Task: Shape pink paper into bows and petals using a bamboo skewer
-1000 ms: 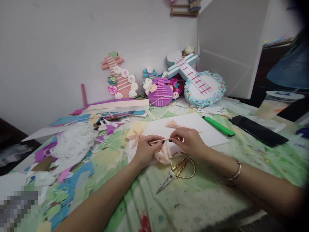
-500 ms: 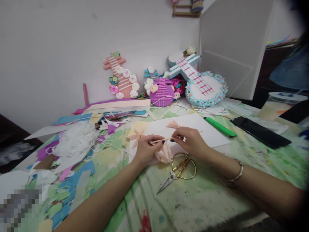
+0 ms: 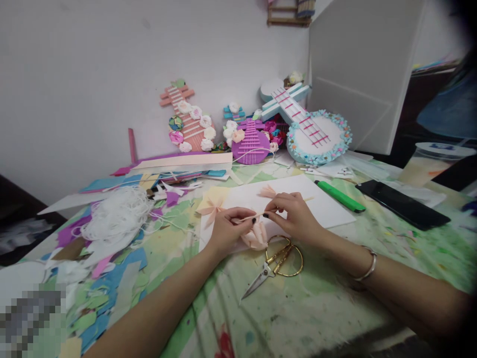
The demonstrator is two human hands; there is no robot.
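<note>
Nearest the near edge of the worktop (image 3: 298,308), we note gold-handled scissors (image 3: 266,271), lying with the tip turned toward that edge and to the left. Along the left edge we find blue and green paper scraps (image 3: 106,286). Beyond the scissors, above the near edge of a white sheet (image 3: 326,211), the left hand (image 3: 230,228) pinches a thin peach stick (image 3: 246,218) between thumb and fingers; the right hand (image 3: 296,216) grips the same stick a little farther right, its fingers likewise closed. Just below the stick we see a peach paper flower (image 3: 258,238), beside the scissor handles; we cannot tell whether it is joined to the stick. At the sheet's left edge lies a peach petal star (image 3: 213,210); near its far edge, a peach paper tuft (image 3: 267,191). Toward the worktop's left edge we locate a heap of white string (image 3: 117,214). A green cutter (image 3: 340,196) crosses the sheet's right edge, with a black phone (image 3: 402,204) to its right and a lidded cup (image 3: 428,161) behind. Along the far edge we observe pink (image 3: 192,134), purple (image 3: 250,146) and pale blue model lutes (image 3: 318,136).
</note>
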